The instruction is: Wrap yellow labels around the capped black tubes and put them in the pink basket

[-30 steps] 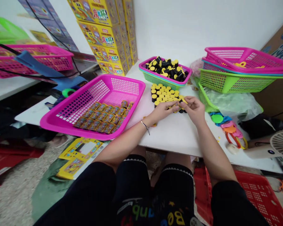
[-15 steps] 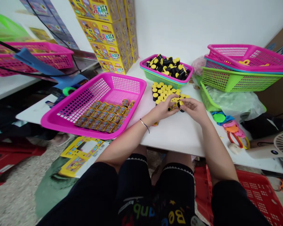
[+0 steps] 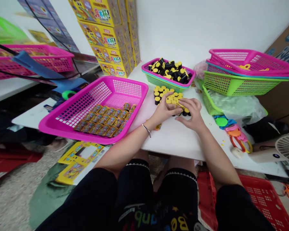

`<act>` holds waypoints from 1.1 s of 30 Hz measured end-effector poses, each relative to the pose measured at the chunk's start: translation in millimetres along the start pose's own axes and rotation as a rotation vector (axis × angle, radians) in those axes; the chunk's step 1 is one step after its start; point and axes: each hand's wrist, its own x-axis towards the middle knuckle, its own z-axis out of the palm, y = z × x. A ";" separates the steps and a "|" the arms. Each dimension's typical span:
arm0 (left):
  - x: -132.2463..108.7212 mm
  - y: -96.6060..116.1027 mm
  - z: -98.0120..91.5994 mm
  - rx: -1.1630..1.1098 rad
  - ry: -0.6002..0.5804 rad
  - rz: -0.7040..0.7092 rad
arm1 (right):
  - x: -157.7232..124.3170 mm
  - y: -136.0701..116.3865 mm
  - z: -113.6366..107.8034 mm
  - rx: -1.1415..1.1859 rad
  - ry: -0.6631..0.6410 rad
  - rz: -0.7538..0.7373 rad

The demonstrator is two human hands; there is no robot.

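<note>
My left hand (image 3: 164,109) and my right hand (image 3: 192,113) meet over a cluster of small black cylinders with yellow caps (image 3: 164,93) standing on the white table (image 3: 178,138). Both hands curl their fingers around a few of these cylinders at the cluster's near edge. A bracelet sits on my left wrist. To the left, a large pink basket (image 3: 69,123) holds rows of wrapped cylinders (image 3: 104,119). Behind the cluster, a pink basket stacked on a green one (image 3: 168,81) is heaped with loose black and yellow cylinders (image 3: 170,69).
Stacked pink, blue and green baskets (image 3: 245,72) stand at the right, with a plastic bag (image 3: 236,104) and coloured rings (image 3: 236,136) below them. Yellow cartons (image 3: 110,35) are piled at the back. A small fan (image 3: 287,147) sits far right. Red crates (image 3: 262,199) lie under the table.
Both hands have shifted slightly left and closer together over the near edge of the cluster; the fingers have regrouped around the cylinders.
</note>
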 end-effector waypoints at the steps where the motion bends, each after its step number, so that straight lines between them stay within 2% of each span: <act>1: -0.1 -0.2 1.1 -0.026 0.009 -0.031 | -1.4 -2.4 3.6 -0.081 0.017 0.005; 4: -1.8 -0.1 4.9 -0.099 0.025 -0.098 | -5.5 -8.4 19.0 -0.176 0.122 0.018; 7: -5.9 2.3 8.9 -0.119 0.017 -0.148 | -8.5 -11.9 33.5 -0.132 0.230 -0.037; 11: -12.9 8.7 11.8 -0.037 -0.102 -0.312 | -11.1 -15.2 41.2 -0.040 0.251 -0.168; 13: -15.1 11.4 11.6 -0.007 -0.131 -0.328 | -11.7 -17.3 41.2 -0.006 0.231 -0.179; 17: -16.6 16.0 9.3 -0.055 -0.194 -0.279 | -11.6 -22.6 38.7 0.045 0.239 -0.221; 20: -16.8 18.1 8.6 -0.030 -0.213 -0.239 | -10.5 -23.4 36.0 -0.034 0.255 -0.244; 24: -16.8 14.7 9.9 0.083 -0.153 -0.128 | -9.3 -15.9 32.2 -0.110 0.288 -0.282; 30: -19.4 7.6 12.2 0.234 -0.123 0.008 | -9.0 -6.9 27.0 -0.092 0.334 -0.311; 33: -19.6 4.8 14.4 0.317 -0.068 0.065 | -9.6 -5.9 25.0 -0.200 0.289 -0.328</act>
